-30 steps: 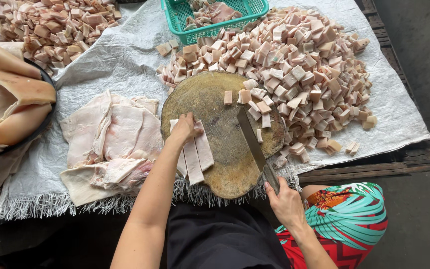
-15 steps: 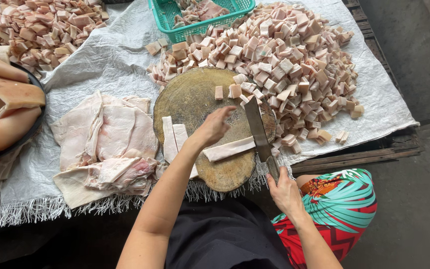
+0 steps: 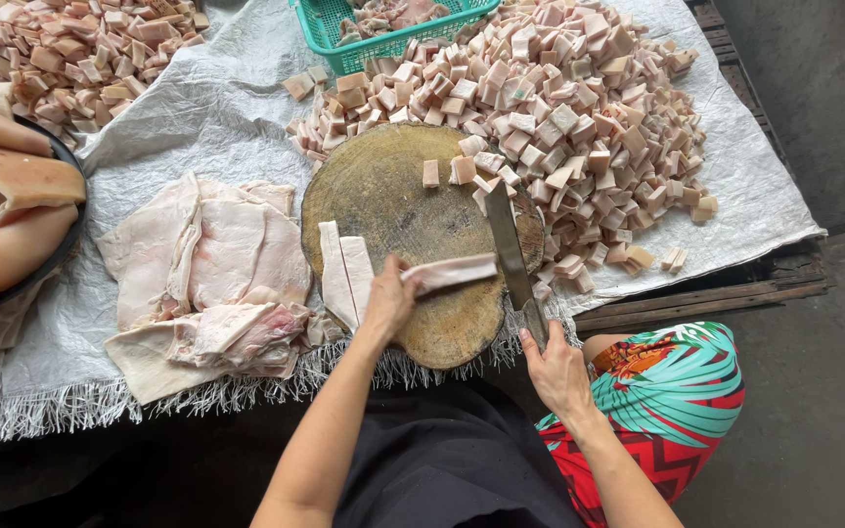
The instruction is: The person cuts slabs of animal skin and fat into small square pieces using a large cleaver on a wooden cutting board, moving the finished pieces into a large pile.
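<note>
My left hand (image 3: 388,303) has its grip clamped on the near end of a pale pink strip of pork fat (image 3: 452,272), which lies with its long axis running left to right across the round, worn wooden chopping block (image 3: 383,191), its far end just beside the blade. My right hand (image 3: 557,370) is closed round the handle of the long steel cleaver (image 3: 507,246), blade pointing away from me. Two more strips (image 3: 344,274) lie left of my grip, and cut cubes (image 3: 559,117) crowd the block's far right edge.
</note>
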